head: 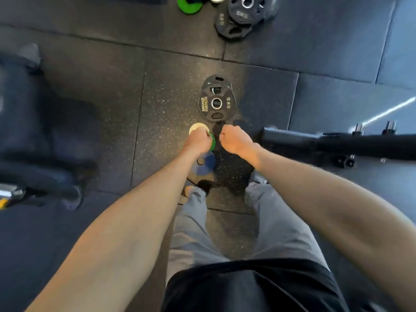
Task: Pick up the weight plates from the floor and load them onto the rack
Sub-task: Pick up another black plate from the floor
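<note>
My left hand (198, 140) is closed on small change plates: a white plate (196, 128) sticks out above the fingers and a green plate (212, 140) shows at the right of the fist. A blue plate (204, 162) lies on the floor just below that hand. My right hand (233, 139) is a closed fist beside it; nothing shows in it. A black 5 kg plate (216, 103) lies on a second black plate on the floor just beyond both hands. The black rack (337, 144) base runs along the floor at the right.
More black plates (243, 16) are piled at the top centre, with a green plate (189, 5) and other small plates beside them. Dark gym equipment (33, 131) stands at the left. My legs in grey trousers (225, 233) fill the lower centre.
</note>
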A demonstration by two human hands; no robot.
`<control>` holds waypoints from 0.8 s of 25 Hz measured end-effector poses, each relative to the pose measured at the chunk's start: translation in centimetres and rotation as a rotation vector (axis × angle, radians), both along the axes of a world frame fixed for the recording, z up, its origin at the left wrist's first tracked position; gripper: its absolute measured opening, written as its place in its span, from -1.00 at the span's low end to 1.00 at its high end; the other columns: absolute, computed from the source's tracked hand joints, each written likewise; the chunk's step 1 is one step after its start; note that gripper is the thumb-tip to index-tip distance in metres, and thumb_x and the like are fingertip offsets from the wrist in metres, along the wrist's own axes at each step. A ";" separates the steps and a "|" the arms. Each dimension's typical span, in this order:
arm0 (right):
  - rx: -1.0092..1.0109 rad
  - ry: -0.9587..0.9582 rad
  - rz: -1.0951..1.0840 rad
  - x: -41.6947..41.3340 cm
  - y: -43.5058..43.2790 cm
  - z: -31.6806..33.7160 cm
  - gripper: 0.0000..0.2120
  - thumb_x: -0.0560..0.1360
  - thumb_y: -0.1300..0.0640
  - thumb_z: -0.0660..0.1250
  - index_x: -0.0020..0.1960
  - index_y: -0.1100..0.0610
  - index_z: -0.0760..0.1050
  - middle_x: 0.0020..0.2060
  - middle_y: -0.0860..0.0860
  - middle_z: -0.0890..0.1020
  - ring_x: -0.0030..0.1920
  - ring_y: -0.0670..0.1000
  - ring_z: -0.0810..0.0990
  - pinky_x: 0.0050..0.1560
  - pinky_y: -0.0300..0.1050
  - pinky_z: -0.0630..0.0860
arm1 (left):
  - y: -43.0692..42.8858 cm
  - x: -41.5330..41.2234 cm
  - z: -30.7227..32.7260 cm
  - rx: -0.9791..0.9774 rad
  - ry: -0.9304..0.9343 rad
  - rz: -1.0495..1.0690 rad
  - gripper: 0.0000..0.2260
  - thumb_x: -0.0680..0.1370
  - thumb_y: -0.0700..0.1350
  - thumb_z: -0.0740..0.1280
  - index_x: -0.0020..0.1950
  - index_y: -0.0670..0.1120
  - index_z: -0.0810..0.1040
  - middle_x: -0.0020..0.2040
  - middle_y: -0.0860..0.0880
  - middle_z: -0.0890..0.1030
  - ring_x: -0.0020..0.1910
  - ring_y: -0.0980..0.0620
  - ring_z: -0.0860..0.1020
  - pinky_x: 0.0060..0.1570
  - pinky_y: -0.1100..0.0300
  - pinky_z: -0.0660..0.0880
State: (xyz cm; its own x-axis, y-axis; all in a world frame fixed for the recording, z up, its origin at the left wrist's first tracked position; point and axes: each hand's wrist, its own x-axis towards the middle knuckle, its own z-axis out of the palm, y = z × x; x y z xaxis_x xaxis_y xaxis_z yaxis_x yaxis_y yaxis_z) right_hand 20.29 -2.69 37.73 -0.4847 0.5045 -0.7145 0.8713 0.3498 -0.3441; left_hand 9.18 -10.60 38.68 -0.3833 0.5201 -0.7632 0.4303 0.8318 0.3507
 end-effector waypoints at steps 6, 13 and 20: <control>-0.033 0.019 -0.396 -2.5 2.1 -5.7 -0.71 0.59 0.08 0.15 0.14 0.24 0.51 0.11 0.30 0.61 0.14 0.31 0.58 0.06 0.06 0.49 | 4.3 -5.1 -4.1 -0.017 -0.002 -0.184 -0.79 0.56 -0.25 0.25 0.11 -0.20 0.64 0.12 -0.20 0.65 0.14 -0.18 0.59 0.09 0.10 0.47; -0.073 0.032 -0.590 -4.0 4.6 -16.6 -0.77 0.61 0.13 0.13 0.15 0.22 0.46 0.11 0.28 0.61 0.12 0.31 0.58 0.03 0.05 0.47 | 9.9 -7.2 -15.5 -0.134 0.076 -0.252 -0.78 0.55 -0.15 0.22 0.13 -0.16 0.58 0.19 -0.22 0.60 0.21 -0.23 0.51 0.17 0.02 0.44; -0.020 0.061 -0.838 -7.2 8.2 -31.5 -0.72 0.58 0.17 0.18 0.27 0.18 0.33 0.19 0.25 0.51 0.19 0.30 0.49 0.08 0.07 0.42 | 15.7 -10.5 -31.6 -0.106 0.059 -0.193 -0.74 0.58 -0.16 0.24 0.24 -0.19 0.45 0.25 -0.20 0.52 0.26 -0.20 0.46 0.17 0.05 0.41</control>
State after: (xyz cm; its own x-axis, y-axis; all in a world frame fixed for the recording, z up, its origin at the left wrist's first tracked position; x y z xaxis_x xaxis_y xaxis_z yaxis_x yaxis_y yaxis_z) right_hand 13.12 5.50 6.22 0.0069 0.7022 -0.7120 0.8197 -0.4117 -0.3982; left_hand -1.31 5.12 7.10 -0.3301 0.5063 -0.7967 0.6025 0.7627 0.2351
